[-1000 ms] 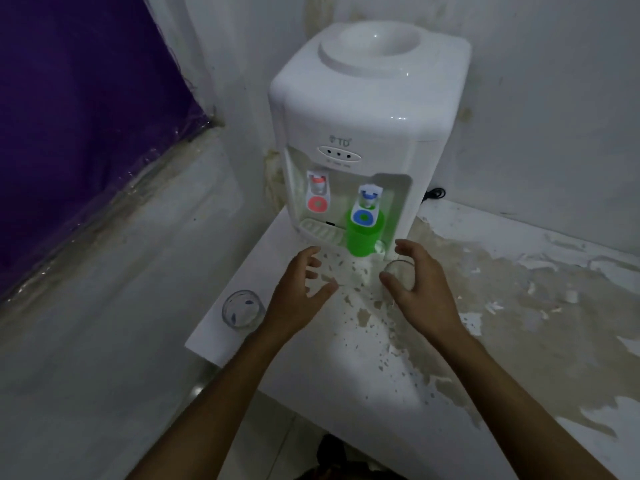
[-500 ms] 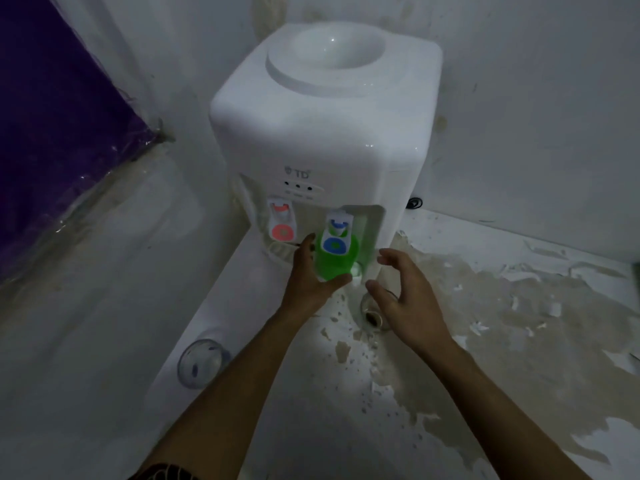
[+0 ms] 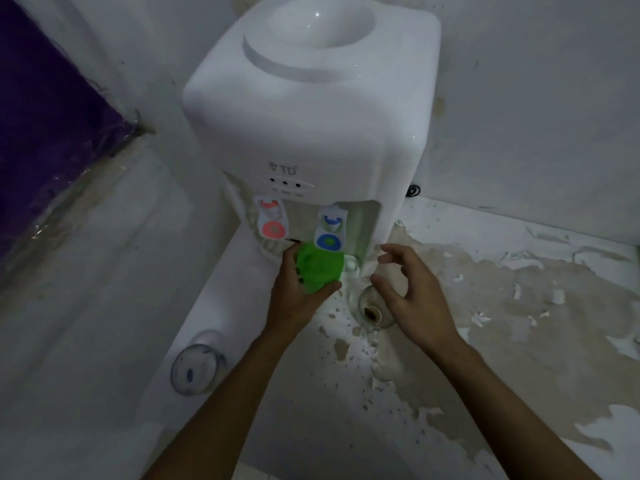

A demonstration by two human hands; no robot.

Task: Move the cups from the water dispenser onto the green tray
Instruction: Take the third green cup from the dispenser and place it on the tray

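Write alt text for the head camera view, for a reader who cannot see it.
The left hand grips a green cup under the blue tap of a white water dispenser, while the right hand hovers open over a clear glass beside it. Another glass stands at the counter's left edge.

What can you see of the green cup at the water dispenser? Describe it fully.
The green cup is bright green and opaque, and looks like plastic. It stands under the blue tap in the recess of the white water dispenser. The left hand grips it, thumb on its near side, fingers round its left. Its rim is hidden by the tap. The right hand does not touch it.
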